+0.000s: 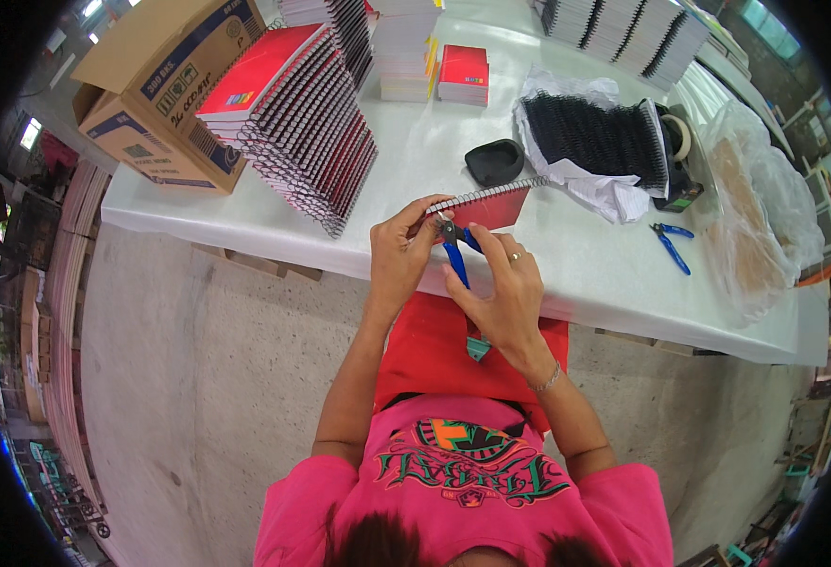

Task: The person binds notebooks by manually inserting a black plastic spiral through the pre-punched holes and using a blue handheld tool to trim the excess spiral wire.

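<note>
Above the table's front edge, my left hand grips the left end of a red spiral-bound notebook, whose wire coil runs along its upper edge. My right hand is wrapped round blue-handled cutting pliers. The pliers' jaws meet the coil's left end, close to my left fingertips. Whether the jaws are closed on the wire is too small to tell. Just beyond the notebook lies a black, cup-shaped object.
A tall stack of red spiral notebooks stands left, beside a cardboard box. Black coils lie on white wrapping to the right. Farther right are second blue pliers and a clear plastic bag. More books line the back.
</note>
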`<state>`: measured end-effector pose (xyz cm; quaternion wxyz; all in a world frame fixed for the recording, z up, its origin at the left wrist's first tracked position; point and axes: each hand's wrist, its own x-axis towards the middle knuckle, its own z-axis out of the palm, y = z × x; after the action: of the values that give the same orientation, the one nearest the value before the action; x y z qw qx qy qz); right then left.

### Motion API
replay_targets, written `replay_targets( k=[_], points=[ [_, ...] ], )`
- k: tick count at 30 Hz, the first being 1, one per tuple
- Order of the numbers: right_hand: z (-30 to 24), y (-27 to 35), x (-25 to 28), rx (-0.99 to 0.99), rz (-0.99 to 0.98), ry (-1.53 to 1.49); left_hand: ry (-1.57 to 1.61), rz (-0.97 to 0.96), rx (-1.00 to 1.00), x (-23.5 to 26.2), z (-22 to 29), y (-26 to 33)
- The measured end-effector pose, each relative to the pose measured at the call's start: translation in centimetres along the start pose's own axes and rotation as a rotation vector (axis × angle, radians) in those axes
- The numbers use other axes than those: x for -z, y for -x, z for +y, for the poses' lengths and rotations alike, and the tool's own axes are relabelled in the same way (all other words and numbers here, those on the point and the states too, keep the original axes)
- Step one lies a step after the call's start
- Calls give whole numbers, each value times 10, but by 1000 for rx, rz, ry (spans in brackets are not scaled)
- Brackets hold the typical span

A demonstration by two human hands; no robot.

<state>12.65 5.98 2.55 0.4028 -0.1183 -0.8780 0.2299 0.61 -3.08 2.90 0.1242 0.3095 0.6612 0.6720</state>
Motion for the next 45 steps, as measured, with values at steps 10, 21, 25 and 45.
replay_targets(
  k=[10,21,25,45],
  points=[
    [-8,4,4,-99,-88,-45,-107,50,-56,-3,1,5],
    [-9,-2,22,-622,-370,-853,-218,95,-126,-10,3,13],
    [-3,-14,33,-985,-594,-1623,-193,137,-141,-14,4,14],
    [140,-9,91,-336,-255,269,-300,446,-609,184,154,-124]
  ],
)
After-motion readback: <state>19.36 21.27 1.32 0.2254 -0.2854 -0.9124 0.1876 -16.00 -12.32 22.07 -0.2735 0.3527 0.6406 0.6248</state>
